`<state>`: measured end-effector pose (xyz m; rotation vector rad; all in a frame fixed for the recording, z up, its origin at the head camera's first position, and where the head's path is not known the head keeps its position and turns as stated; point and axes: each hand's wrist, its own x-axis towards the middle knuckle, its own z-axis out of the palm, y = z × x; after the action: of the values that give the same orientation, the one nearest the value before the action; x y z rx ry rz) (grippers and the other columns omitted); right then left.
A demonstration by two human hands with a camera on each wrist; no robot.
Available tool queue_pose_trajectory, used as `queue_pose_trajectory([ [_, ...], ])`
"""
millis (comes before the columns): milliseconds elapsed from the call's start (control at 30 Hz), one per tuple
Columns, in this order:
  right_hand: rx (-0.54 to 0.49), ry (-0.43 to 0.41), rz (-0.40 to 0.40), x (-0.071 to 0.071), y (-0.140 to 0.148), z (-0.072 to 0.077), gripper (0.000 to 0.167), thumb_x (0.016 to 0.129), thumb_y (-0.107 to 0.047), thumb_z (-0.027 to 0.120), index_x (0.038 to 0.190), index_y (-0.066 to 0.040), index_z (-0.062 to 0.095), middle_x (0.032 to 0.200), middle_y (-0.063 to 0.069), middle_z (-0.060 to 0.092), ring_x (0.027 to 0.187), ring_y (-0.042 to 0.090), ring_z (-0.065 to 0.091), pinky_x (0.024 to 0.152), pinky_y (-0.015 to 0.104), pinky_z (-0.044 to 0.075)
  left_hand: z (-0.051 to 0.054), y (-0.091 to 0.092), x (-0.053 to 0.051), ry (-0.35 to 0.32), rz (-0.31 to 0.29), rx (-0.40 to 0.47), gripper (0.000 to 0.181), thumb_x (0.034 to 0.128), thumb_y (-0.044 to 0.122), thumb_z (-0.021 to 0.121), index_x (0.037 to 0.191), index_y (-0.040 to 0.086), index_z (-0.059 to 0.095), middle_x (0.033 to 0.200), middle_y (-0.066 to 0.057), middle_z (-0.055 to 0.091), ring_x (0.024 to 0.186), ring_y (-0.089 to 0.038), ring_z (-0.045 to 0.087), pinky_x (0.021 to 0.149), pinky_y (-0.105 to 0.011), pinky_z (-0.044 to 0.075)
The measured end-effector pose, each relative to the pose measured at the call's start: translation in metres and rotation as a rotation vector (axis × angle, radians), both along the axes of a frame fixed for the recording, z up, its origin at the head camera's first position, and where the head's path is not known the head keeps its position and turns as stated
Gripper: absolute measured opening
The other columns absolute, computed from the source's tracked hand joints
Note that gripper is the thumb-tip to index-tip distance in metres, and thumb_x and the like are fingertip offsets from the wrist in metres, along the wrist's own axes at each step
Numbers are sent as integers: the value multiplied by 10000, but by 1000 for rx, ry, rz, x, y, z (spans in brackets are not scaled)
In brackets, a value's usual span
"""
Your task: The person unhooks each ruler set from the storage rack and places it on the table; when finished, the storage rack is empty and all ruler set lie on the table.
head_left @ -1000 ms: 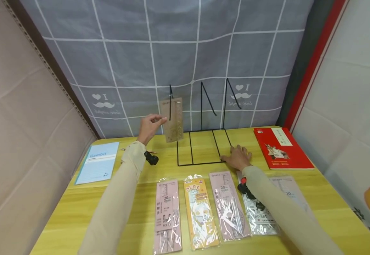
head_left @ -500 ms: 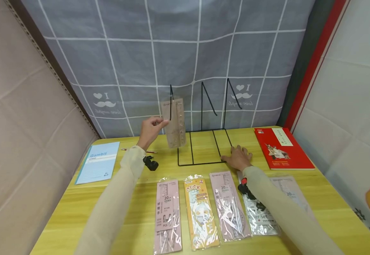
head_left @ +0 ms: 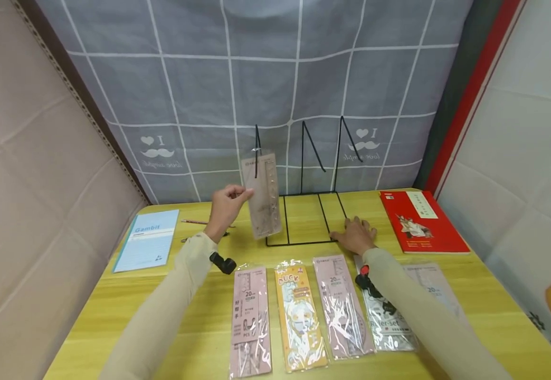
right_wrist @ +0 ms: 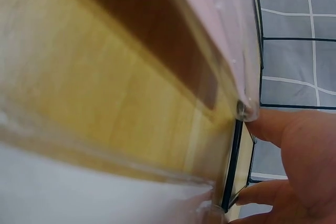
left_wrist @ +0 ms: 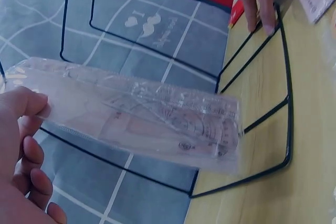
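Note:
My left hand pinches the left edge of a clear-bagged ruler set. Close up in the left wrist view, the ruler set shows a protractor and a set square, with the thumb on its upper end. The bag's top is at the left hook of a black wire rack; whether it is still threaded there is hard to see. My right hand rests on the rack's front right corner with fingers spread, thumb touching the bar in the right wrist view.
Several packaged stationery sets lie in front, among them a yellow duck one and a pink one. A blue notebook and pencil are at left, a red book at right. Two more hooks stand on the rack.
My left hand has drawn the ruler set downward and toward me along the left hook, its lower end swinging slightly right. The right hand stays on the rack.

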<state>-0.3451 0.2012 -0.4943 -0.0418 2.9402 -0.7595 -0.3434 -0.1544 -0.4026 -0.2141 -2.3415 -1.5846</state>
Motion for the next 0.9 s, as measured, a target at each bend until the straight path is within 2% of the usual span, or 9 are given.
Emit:
queue_pose_trajectory([
  [233,-2,-9,3,2,1,1,852,998,-488,623,1574,76,347,1627,360,253,1491,594,178,1130,752,138,0,8,22,-27,22,28,309,950,372,760,981,65,776,900,6,593,845,-183,483,726,-307,403],
  [633,1,0,-2,2,-1,2,842,996,-484,630,1570,70,362,1611,350,291,1488,582,195,1132,742,149,9,13,67,-88,-11,43,292,957,382,746,951,90,759,933,-5,591,917,-202,478,729,-311,383],
  [900,-6,1,-2,2,1,1,840,997,-482,631,1570,71,361,1616,347,283,1488,585,189,1139,746,134,7,14,92,-127,-10,58,286,965,392,735,952,107,764,914,-14,603,884,-208,500,726,-292,396],
])
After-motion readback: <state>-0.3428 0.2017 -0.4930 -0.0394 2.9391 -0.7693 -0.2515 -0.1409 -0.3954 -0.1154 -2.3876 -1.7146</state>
